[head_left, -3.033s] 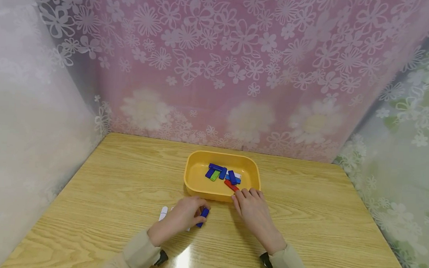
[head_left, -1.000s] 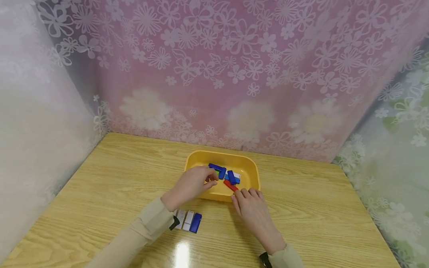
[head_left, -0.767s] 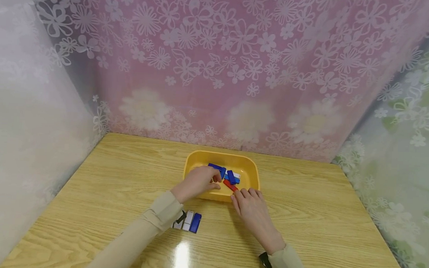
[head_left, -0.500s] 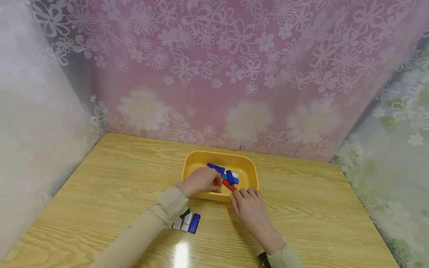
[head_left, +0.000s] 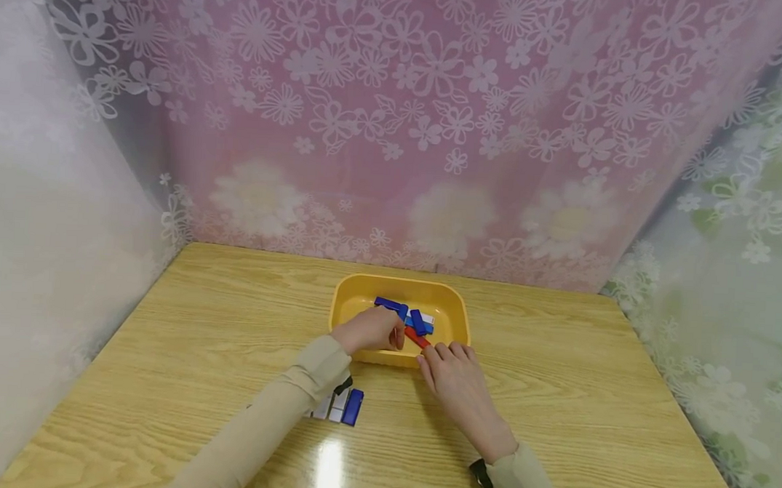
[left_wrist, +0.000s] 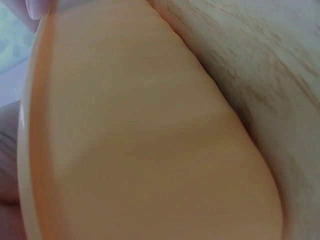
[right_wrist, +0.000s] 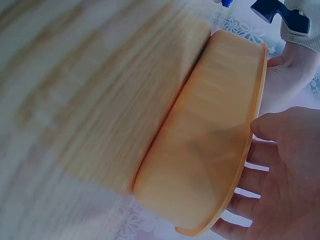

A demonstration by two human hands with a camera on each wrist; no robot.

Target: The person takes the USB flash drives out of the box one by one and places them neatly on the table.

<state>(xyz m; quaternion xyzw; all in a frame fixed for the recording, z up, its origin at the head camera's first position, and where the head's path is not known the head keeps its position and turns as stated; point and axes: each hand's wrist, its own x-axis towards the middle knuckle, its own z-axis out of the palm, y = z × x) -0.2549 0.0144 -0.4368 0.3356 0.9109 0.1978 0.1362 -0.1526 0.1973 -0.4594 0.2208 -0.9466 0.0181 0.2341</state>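
Note:
In the head view, a yellow plastic tray [head_left: 450, 297] holds small bars that look like USB sticks: several blue ones [head_left: 417, 322], a white one [head_left: 430, 318] and a red one [head_left: 416, 337]. My left hand [head_left: 372, 328] reaches over the near rim into the tray, fingers pointing down. Its fingertips and anything between them are hidden. My right hand [head_left: 457, 381] grips the near right rim. The right wrist view shows its thumb on the outer side and its fingers [right_wrist: 252, 179] across the rim.
A row of white sticks [head_left: 338, 405] and a blue stick [head_left: 353, 407] lies on the wooden table [head_left: 555, 397] in front of the tray, partly covered by the left sleeve [head_left: 272, 421]. Floral curtains [head_left: 396, 128] stand behind and at both sides.
My left hand has let go of the blue stick at the table row and moved forward into the tray, then slightly right and down, its fingers drawing together. My right hand stays on the rim.

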